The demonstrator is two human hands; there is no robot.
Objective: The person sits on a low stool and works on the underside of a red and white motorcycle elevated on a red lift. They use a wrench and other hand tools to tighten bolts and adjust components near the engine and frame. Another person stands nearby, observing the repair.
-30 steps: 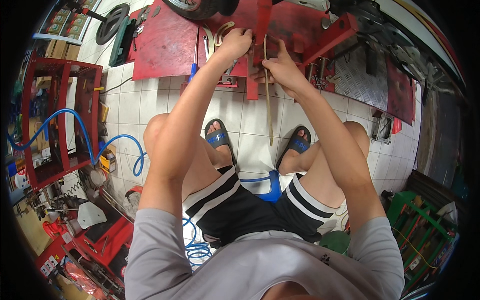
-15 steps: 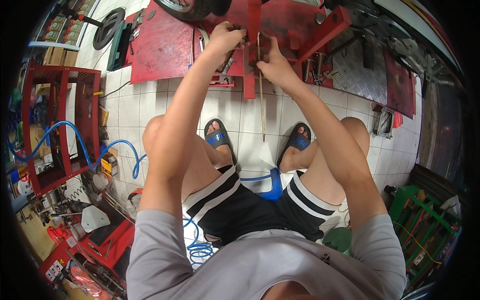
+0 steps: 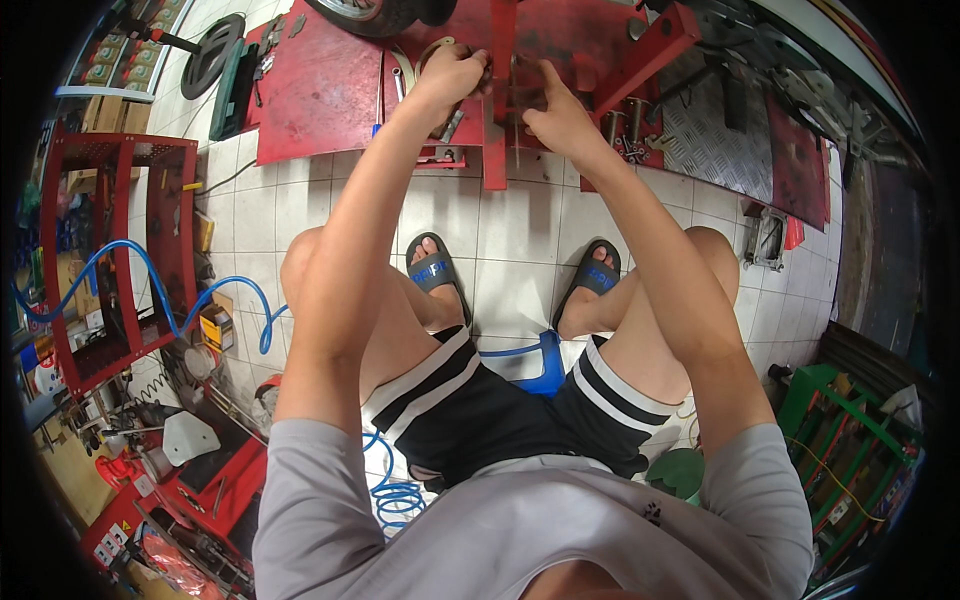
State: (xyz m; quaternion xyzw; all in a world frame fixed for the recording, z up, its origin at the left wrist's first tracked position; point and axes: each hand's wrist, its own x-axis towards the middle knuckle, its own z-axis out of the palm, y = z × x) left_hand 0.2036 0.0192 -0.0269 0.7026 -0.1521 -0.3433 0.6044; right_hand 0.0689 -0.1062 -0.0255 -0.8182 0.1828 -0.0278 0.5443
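Floor (image 3: pixel 440 205) brightly lit; corners black; edges bowed.

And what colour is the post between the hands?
The post is red, clearest in the head view.

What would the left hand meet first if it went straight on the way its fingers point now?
Most likely the red upright post, just to the right of the left hand; depth is unclear in this view, so they may already touch.
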